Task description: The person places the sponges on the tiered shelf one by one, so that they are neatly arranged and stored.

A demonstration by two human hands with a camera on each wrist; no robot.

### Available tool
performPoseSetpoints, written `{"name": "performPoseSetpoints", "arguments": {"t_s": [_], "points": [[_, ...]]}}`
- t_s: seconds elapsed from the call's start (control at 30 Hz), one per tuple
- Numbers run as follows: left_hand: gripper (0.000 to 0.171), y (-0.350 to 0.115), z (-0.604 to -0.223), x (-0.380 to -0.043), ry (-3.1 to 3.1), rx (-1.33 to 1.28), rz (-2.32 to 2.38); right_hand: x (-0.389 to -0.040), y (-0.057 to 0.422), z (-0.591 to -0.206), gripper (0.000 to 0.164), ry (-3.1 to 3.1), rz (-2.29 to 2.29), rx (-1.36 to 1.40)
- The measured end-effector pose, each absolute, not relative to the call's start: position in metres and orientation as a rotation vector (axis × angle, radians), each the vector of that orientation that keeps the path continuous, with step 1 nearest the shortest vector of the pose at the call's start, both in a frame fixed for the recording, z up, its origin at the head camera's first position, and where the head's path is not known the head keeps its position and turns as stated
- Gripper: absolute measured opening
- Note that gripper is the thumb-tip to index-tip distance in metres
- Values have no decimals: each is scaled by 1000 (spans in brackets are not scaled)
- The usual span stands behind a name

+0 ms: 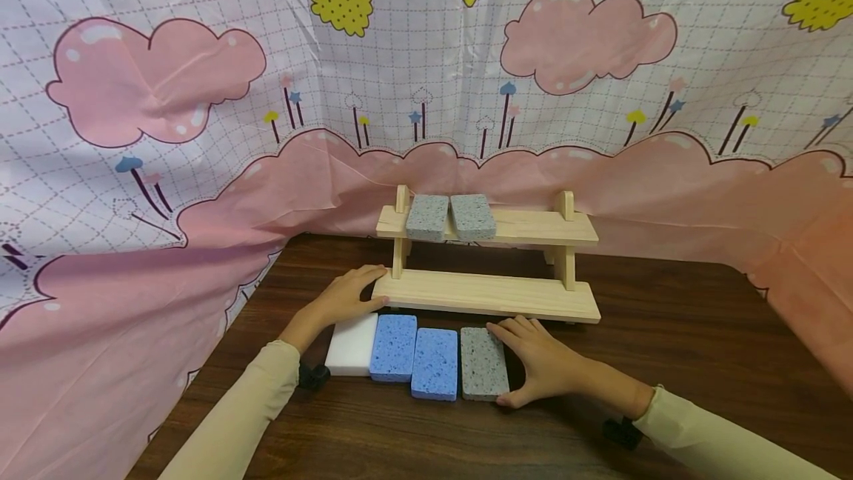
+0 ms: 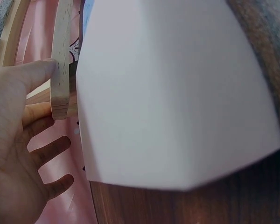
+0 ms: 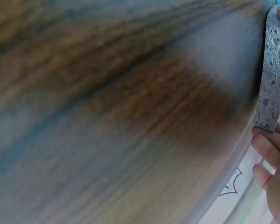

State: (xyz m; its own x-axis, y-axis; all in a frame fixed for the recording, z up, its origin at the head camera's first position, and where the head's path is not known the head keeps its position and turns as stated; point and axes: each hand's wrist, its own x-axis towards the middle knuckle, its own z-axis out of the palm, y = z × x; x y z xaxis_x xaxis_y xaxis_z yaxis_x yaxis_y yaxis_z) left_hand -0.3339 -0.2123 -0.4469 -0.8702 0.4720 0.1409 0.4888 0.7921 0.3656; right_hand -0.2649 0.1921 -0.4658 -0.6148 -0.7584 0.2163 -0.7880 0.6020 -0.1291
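A two-tier wooden shelf (image 1: 486, 293) stands on the table. My left hand (image 1: 343, 296) holds the left end of its lower board, thumb on the front edge; in the left wrist view the other fingers spread beyond the board's end. With thumb and fingers, my right hand (image 1: 543, 361) spans a grey sponge (image 1: 483, 365) lying flat, gripping its near and far edges. To the left of that lie two blue sponges (image 1: 394, 347) and a white sponge block (image 1: 351, 347), side by side. Two more grey sponges (image 1: 428, 215) rest on the upper board, toward its left.
The dark wooden table (image 1: 373, 435) extends to both sides of the shelf. A patterned cloth (image 1: 400, 95) with pink clouds hangs behind and along the sides. Black wrist cameras (image 1: 622, 432) sit low by both sleeves, close to the tabletop.
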Motion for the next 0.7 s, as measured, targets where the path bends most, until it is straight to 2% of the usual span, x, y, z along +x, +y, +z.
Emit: {"name": "performPoseSetpoints", "arguments": {"t_s": [0.7], "points": [[68, -211, -446, -333, -2942, -771, -634, -262, 200, -446, 114, -2709, 333, 1327]]}}
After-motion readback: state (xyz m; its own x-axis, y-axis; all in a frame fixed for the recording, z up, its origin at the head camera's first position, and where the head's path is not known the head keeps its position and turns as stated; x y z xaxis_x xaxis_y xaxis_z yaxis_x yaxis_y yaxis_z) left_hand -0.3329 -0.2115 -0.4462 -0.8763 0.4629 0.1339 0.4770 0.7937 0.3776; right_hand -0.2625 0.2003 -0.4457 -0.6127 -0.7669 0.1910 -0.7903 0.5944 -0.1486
